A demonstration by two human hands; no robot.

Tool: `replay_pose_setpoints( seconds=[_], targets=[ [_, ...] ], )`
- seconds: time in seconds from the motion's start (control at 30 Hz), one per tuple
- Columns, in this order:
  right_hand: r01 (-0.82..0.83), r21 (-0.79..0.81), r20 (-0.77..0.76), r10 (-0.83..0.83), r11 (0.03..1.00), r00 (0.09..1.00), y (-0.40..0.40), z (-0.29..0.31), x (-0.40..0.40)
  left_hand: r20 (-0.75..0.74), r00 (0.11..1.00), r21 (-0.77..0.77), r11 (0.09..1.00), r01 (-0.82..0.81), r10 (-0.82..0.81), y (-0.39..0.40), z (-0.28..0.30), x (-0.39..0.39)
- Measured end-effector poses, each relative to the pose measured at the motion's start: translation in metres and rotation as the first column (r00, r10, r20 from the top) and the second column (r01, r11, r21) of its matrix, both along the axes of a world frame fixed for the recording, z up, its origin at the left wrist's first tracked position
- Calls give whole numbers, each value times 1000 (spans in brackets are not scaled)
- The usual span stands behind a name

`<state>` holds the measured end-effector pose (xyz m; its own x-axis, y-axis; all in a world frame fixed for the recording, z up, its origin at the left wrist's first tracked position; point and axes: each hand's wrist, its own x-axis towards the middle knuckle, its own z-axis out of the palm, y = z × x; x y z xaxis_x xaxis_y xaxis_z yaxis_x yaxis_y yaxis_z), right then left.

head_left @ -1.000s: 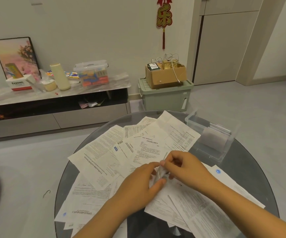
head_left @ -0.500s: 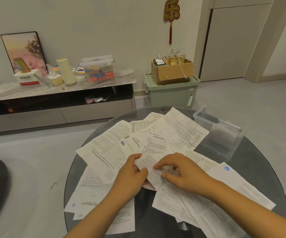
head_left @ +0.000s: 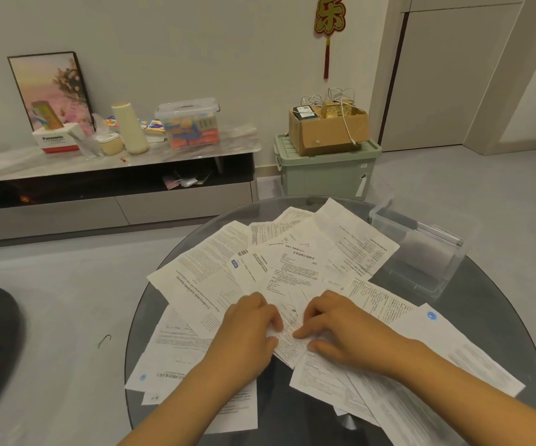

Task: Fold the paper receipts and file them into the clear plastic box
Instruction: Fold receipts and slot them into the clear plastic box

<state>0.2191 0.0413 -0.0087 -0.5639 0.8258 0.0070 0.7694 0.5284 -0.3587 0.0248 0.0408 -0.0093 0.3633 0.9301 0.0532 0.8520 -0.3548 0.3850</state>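
Your left hand (head_left: 247, 329) and right hand (head_left: 340, 326) pressed a small receipt (head_left: 287, 336) flat, fingers loosely bent upon it, amid papers (head_left: 295, 268) on the worktop (head_left: 485, 323); the clear plastic box (head_left: 421, 252) stood far right.

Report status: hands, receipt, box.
Left hand and right hand pressing one small receipt flat atop the paper pile. Clear plastic box open, far right of table. Nothing blocking.

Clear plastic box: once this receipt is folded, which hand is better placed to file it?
Right, probably. The clear plastic box sits at the table's far right, on the right hand side. The left hand would have to cross over; both now press the receipt.
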Motion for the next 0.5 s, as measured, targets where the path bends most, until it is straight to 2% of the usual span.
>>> replay_pose_setpoints(
  seconds=[0.13, 0.23, 0.37, 0.5],
  targets=[
    [-37, 91, -6, 38, 995, 999, -1, -1, 0, 22, 996, -86, 993, 82, -81, -5, 2, -3],
    [-60, 132, 0, 61, 989, 998, -1, -5, 1, -32, 993, -115, 987, 109, -113, -6, 5, -7],
    [-60, 153, -3, 61, 986, 998, 0, -6, 0, -82, 987, -82, 988, 132, -138, -7, 7, -8],
    [-57, 151, -48, 64, 987, 997, -1, -4, -4, -11, 991, -13, 991, 132, -132, -4, 8, -9]
  ],
)
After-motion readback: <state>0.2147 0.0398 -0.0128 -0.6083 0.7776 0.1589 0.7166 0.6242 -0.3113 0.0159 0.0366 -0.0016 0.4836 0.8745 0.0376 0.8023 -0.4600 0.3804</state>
